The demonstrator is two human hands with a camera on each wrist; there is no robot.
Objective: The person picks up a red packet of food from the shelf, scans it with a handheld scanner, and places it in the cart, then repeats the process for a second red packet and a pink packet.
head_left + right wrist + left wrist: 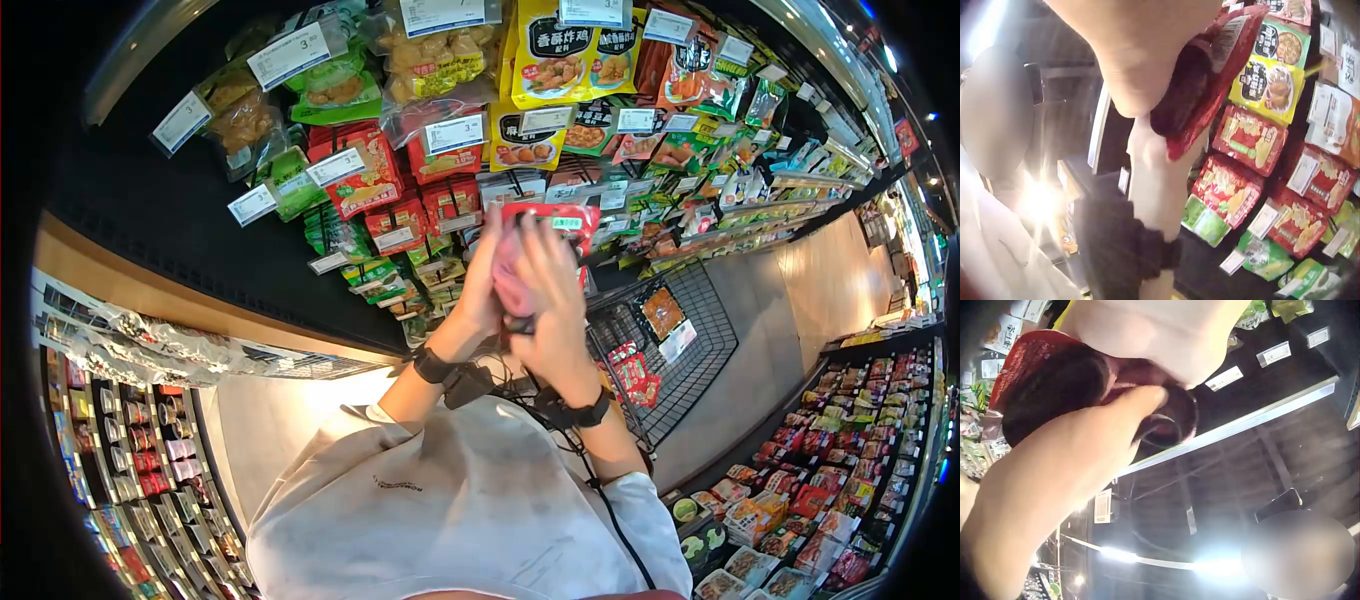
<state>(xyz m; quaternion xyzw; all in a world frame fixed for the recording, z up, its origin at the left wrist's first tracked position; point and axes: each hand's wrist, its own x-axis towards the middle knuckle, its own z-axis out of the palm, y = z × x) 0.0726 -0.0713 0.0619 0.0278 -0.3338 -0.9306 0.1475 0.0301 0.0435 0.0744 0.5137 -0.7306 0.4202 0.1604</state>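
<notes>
A red packet (578, 214) with a pinkish front is held between both hands in front of the hanging goods. My left hand (482, 288) grips its left side; in the left wrist view the thumb (1138, 403) presses against a dark, rounded part of it. Over the packet's front lies my right hand (552, 315), fingers extended upward and blurred, holding it from the right. From the right wrist view, the packet's red edge (1225, 81) and a dark patch show beyond that hand. Part of the packet is hidden behind the hands.
Packets in red (358, 180), yellow (560, 60) and green hang on the rack ahead, with price tags (290, 58) sticking out. A black wire basket (700, 370) at the right holds several packages. Stocked shelves (800, 500) stand at lower right. Cables run down from the wrists.
</notes>
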